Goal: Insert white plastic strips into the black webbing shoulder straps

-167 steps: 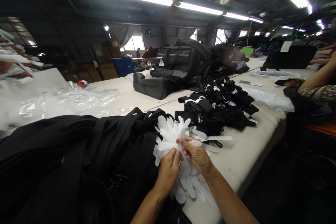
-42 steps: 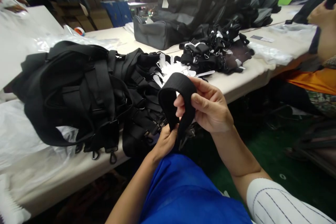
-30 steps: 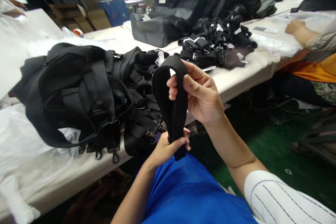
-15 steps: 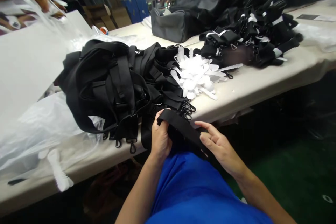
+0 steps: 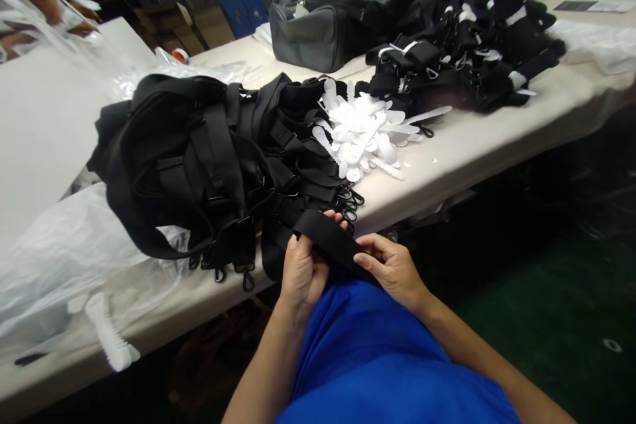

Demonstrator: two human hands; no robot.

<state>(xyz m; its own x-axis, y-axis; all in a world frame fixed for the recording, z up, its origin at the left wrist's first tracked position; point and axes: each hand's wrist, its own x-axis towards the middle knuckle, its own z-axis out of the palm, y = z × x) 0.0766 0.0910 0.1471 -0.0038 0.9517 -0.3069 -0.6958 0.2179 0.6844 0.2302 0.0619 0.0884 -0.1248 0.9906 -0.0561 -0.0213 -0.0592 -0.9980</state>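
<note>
A wide black webbing strap (image 5: 328,238) loops over my left hand (image 5: 303,271), whose fingers curl round it at the table's front edge. My right hand (image 5: 392,268) pinches the same strap further along, between thumb and fingers. The strap's lower end is hidden against the blue clothing at my lap. Just beyond my hands lies a large heap of black straps (image 5: 199,152) with metal snap hooks (image 5: 350,199) at its right side. Next to the heap is a pile of white toothed plastic strips (image 5: 365,129).
Bundled black straps with white ties (image 5: 462,59) lie to the right. Behind them stands a dark grey bag (image 5: 308,36). Clear plastic sheeting (image 5: 54,238) and more white strips (image 5: 106,331) are on the left of the cloth-covered table (image 5: 427,175).
My right hand has moved left and closed on the strap; before, its index finger was extended beside it. The left hand keeps its hold. The view has shifted slightly.
</note>
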